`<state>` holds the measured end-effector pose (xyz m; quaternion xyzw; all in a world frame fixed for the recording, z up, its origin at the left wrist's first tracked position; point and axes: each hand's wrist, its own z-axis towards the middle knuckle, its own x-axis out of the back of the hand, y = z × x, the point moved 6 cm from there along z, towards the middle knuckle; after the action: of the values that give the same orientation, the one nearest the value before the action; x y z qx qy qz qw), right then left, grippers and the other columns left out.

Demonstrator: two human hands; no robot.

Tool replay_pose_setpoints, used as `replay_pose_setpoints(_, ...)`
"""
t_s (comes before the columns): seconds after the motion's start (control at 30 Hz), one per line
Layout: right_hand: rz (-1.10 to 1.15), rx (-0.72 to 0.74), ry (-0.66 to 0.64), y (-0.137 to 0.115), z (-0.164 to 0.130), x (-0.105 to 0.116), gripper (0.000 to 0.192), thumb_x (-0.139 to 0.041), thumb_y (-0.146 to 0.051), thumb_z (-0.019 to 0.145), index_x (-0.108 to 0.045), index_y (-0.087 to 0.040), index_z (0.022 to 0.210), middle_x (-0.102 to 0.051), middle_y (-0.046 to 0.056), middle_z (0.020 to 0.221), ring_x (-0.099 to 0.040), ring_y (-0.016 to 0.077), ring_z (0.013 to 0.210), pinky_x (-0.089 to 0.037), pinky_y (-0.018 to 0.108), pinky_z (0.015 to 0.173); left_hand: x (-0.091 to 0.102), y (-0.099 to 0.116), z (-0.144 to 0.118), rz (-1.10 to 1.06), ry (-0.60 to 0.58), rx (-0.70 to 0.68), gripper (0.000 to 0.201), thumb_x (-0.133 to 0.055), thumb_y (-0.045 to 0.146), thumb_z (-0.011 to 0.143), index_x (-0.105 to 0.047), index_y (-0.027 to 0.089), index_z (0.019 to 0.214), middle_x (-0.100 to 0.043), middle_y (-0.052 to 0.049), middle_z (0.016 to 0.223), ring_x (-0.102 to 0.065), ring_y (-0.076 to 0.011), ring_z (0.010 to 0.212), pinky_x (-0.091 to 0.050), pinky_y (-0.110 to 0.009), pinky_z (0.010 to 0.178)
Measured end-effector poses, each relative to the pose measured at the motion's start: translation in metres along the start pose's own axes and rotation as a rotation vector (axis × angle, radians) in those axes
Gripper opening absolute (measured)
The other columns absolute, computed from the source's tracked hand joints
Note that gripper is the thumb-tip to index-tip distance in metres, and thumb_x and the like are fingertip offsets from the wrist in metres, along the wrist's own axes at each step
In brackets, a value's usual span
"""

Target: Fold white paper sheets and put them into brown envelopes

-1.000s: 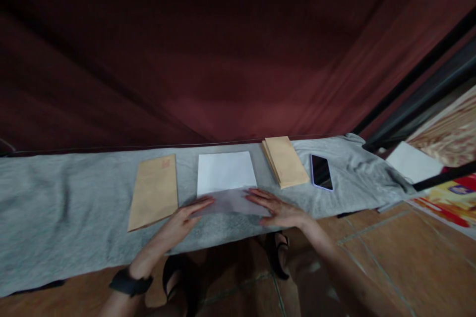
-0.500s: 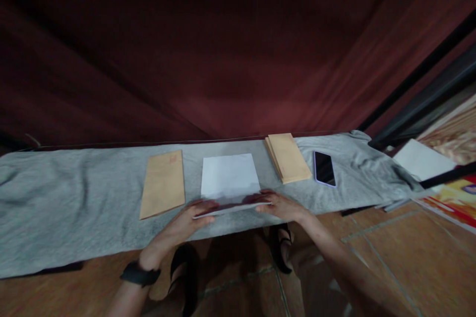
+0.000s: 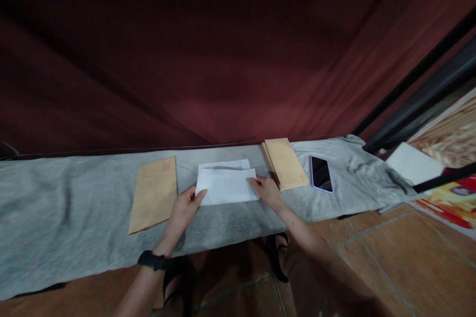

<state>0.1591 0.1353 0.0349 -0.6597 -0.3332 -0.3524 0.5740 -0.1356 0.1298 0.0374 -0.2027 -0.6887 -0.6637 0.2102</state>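
We look down at a long surface covered with a grey cloth (image 3: 74,208), and in the middle of it lies a white sheet of paper (image 3: 226,185), folded over so that its near part covers most of the far part. A thin strip of the lower layer shows at 12 o'clock of the fold, so the edges are not yet matched.

Our left hand (image 3: 185,208) rests at 8 o'clock of the white sheet. Its fingers are stretched and a fingertip presses the near left corner down; nothing is gripped. Our right hand (image 3: 265,189) is at 3 o'clock of the sheet, with the fingers laid flat on the right edge; it also does not close around anything. We judge that both hands hold the folded part flat against the cloth, one at each side, so the paper cannot spring open or slide.

At 9 o'clock of the sheet, apart from it, a single flat brown paper envelope (image 3: 153,193) lies alone. At 2 o'clock, just beside the right hand, there is a small stack of brown envelopes (image 3: 285,162). Further at 3 o'clock, a dark phone with a pale case (image 3: 321,173) lies face up, out of the way of the hands.
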Motion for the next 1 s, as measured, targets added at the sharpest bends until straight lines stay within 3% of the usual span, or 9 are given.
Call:
replay_pose_setpoints(0.13, -0.169, -0.047, 0.036, -0.008, 0.008, -0.002, 0.042, -0.048, -0.051, 0.102, -0.076, -0.02, 0.097, -0.078, 0.013, 0.093, -0.075, 0.0265, 0.09, -0.048, 0.027, 0.071, 0.0, 0.003, 0.012, 0.283, 0.034, 0.068, 0.032, -0.053, 0.046, 0.089, -0.064, 0.02, 0.075, -0.063, 0.0, 0.063, -0.062, -0.0181, 0.068, -0.043, -0.026, 0.061)
replay_pose_setpoints(0.33, -0.307, -0.088, 0.007, -0.014, 0.024, -0.005, 0.047, -0.045, -0.053, 0.102, -0.076, -0.018, 0.1, -0.078, 0.017, 0.097, -0.075, 0.0268, 0.093, -0.052, 0.028, 0.075, -0.003, 0.017, 0.021, 0.557, 0.0, 0.178, 0.031, -0.045, 0.04, 0.097, -0.066, 0.019, 0.089, -0.072, -0.008, 0.079, -0.068, -0.0226, 0.075, -0.041, -0.029, 0.062)
replay_pose_setpoints(0.63, -0.298, -0.116, 0.052, -0.02, 0.035, -0.001, 0.046, -0.044, -0.048, 0.104, -0.075, -0.014, 0.103, -0.077, 0.019, 0.099, -0.074, 0.0292, 0.095, -0.054, 0.032, 0.078, -0.006, 0.024, 0.024, 0.671, 0.01, 0.227, 0.037, -0.038, 0.038, 0.1, -0.066, 0.015, 0.108, -0.076, -0.016, 0.095, -0.073, -0.0293, 0.091, -0.047, -0.033, 0.071)
replay_pose_setpoints(1.0, -0.298, -0.121, 0.089, -0.022, 0.034, -0.007, 0.035, -0.043, -0.038, 0.104, -0.065, -0.013, 0.115, -0.074, 0.021, 0.101, -0.074, 0.0291, 0.093, -0.053, 0.036, 0.079, -0.007, 0.025, 0.028, 0.699, 0.032, 0.247, 0.038, -0.038, 0.039, 0.1, -0.067, 0.016, 0.111, -0.077, -0.016, 0.098, -0.073, -0.0289, 0.093, -0.05, -0.032, 0.072)
